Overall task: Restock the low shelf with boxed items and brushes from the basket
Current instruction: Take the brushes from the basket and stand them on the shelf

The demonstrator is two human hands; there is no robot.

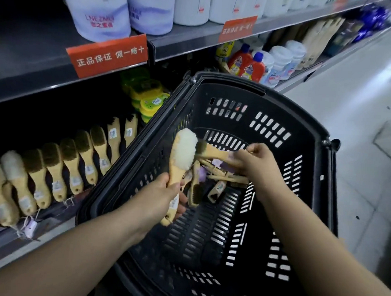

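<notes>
Setting: shop aisle with a pale tiled floor (353, 100) at 2 o'clock and dark shelving from 9 to 12 o'clock.
Upper shelf: white packs (102, 9) standing at 11 o'clock, with an orange sign (108, 55) clipped to the edge below them.
Low shelf (54, 233): at 9 o'clock of the basket. It carries a row of wooden-handled brushes (58, 169) set side by side, bristle ends inward, handles toward the aisle; most have brown bristles, one has white.
Other stock: green and yellow tins (147, 97) at 11 o'clock of the basket, red bottles (241, 61) at 12 o'clock.
Basket (305, 200): black slotted plastic, centre of view, just beside the low shelf front.
Basket contents: several loose brushes (211, 178) lying crossed on the bottom toward the far end, some with small tags.
Left hand (164, 196): over the basket's 9 o'clock side, fingers (183, 204) curled round the handle of a white-bristled brush (183, 151), bristle end pointing to 12 o'clock.
Right hand (257, 163): over the basket's middle, fingers (254, 149) closed on the handle of a brown-bristled brush (210, 151), which lies level with its bristle end at 9 o'clock, just beside the white bristles.
Image quality: the right hand's grip point is blurred.
</notes>
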